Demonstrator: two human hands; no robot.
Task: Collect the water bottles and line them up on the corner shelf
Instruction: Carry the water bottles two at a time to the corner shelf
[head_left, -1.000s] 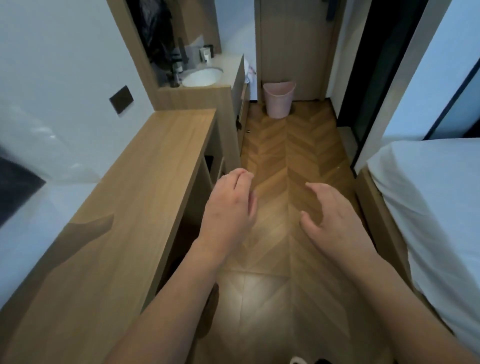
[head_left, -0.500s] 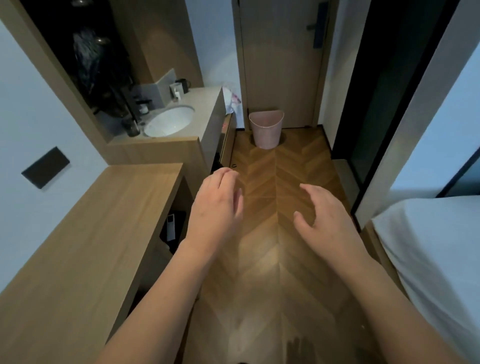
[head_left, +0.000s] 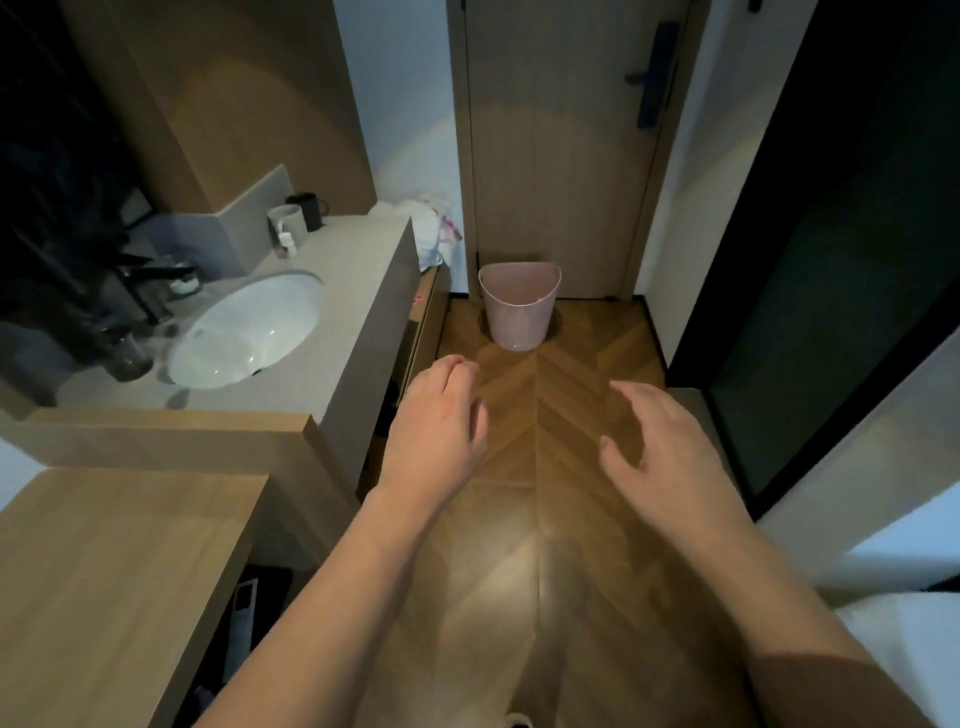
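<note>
No water bottle and no corner shelf shows in this view. My left hand (head_left: 436, 431) hovers over the wooden floor beside the vanity counter, fingers loosely curled and holding nothing. My right hand (head_left: 660, 447) hangs at the same height to its right, fingers relaxed and spread, also holding nothing. Both forearms reach forward from the bottom of the head view.
A grey vanity counter (head_left: 358, 291) with a white sink (head_left: 249, 332) and two cups (head_left: 296, 218) stands at left. A wooden desk (head_left: 119, 571) is nearer. A pink bin (head_left: 519, 304) sits before the closed door (head_left: 561, 145). A bed corner (head_left: 914, 623) is at right.
The view has advanced along the floor toward the door; sink and bin are closer and larger, the desk has slid back. Both hands keep the same pose, holding nothing.
</note>
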